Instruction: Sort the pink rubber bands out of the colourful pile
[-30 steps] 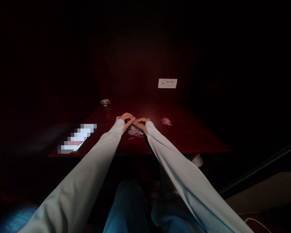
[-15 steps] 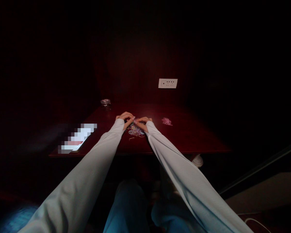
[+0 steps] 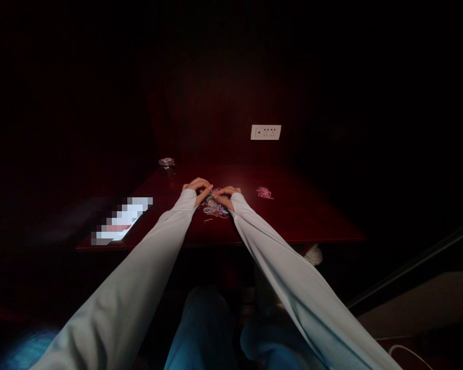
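Note:
A pile of thin, multicoloured bands (image 3: 215, 209) lies on the dark red table (image 3: 293, 221), partly hidden beneath my hands. Over its left side is my left hand (image 3: 199, 189), thumb and fingers pinched together. My right hand (image 3: 227, 193) is over the right side, also in a pinch, with its fingertips close to those of the left. Whatever the fingertips hold is too small to make out. To the right sits a smaller heap of pink bands (image 3: 265, 192).
A phone with a bright, blurred-out screen (image 3: 129, 218) lies at the table's left edge. Near the back left stands a small clear jar with a lid (image 3: 167, 165). A white socket plate (image 3: 266, 132) is on the back panel. Something white (image 3: 314, 254) shows below the front edge.
The two hands stay over the pile, with their fingertips slightly farther apart. Otherwise the view has only shifted a little.

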`<state>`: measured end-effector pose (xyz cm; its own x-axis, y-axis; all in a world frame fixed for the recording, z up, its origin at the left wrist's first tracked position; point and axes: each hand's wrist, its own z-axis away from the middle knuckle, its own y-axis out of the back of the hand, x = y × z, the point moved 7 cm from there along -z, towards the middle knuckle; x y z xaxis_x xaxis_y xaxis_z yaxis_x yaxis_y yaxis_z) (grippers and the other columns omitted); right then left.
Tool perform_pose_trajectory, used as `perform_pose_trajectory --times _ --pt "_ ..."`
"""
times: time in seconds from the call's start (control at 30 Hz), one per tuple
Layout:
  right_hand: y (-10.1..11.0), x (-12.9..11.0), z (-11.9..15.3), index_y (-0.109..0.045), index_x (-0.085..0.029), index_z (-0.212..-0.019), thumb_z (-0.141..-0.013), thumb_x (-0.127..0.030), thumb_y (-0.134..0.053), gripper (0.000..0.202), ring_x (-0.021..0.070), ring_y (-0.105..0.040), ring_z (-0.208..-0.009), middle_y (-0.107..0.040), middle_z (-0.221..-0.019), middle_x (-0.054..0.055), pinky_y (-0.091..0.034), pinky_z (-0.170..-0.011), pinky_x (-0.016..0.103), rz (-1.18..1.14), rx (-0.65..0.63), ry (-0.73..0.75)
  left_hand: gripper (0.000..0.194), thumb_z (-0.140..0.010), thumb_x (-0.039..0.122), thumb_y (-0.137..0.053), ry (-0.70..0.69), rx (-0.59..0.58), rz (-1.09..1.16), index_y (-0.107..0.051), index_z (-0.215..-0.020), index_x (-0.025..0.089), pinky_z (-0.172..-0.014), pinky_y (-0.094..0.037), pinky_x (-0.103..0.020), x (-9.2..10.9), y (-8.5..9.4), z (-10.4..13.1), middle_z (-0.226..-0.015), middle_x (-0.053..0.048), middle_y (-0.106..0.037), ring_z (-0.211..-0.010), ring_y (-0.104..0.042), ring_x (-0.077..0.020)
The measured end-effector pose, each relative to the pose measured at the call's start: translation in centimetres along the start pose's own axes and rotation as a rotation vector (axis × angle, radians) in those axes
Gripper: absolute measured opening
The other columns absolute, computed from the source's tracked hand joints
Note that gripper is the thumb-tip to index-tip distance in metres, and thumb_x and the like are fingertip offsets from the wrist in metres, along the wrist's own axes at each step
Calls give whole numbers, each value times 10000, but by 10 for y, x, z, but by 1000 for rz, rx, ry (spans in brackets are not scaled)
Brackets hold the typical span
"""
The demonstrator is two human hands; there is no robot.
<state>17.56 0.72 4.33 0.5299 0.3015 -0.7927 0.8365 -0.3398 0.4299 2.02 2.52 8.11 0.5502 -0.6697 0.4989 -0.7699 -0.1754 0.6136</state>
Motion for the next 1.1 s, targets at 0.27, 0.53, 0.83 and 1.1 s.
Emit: perform_pose_trajectory --times 0.27,0.53,0.83,1.1 --pt "-1 0 1 -776 -273 -748 -750 -349 -811 84 221 -552 -1095 -710 -950 1 -314 -1018 400 35 -21 0 297 -936 436 -576 -56 43 76 -685 -759 223 -845 -451 -356 -8 -2 -3 -957 -36 -717 -864 -641 -189" --pt "0 1 2 -800 -284 -781 -739 -369 -823 98 233 -549 -1109 -716 -956 7 -344 -998 391 51 -12 -5 317 -941 467 -578 -89 39 90 -689 -768 225 -826 -451 -356 -14 -6 -3 -958 -35 -718 -828 -626 -185" --pt "-2 2 0 -797 -286 -794 -757 -392 -803 112 222 -560 -1062 -712 -941 9 -331 -1001 394 71 -20 28 303 -935 428 -575 -97 29 119 -680 -740 221 -802 -457 -348 -15 -9 -4 -960 -35 -713 -815 -629 -180" --pt "-3 4 0 -778 -270 -735 -741 -337 -829 85 206 -581 -1050 -719 -926 0 -329 -1010 384 49 -3 33 302 -930 419 -568 -115 38 136 -681 -731 221 -779 -465 -346 -14 -9 -3 -952 -41 -713 -811 -634 -183"
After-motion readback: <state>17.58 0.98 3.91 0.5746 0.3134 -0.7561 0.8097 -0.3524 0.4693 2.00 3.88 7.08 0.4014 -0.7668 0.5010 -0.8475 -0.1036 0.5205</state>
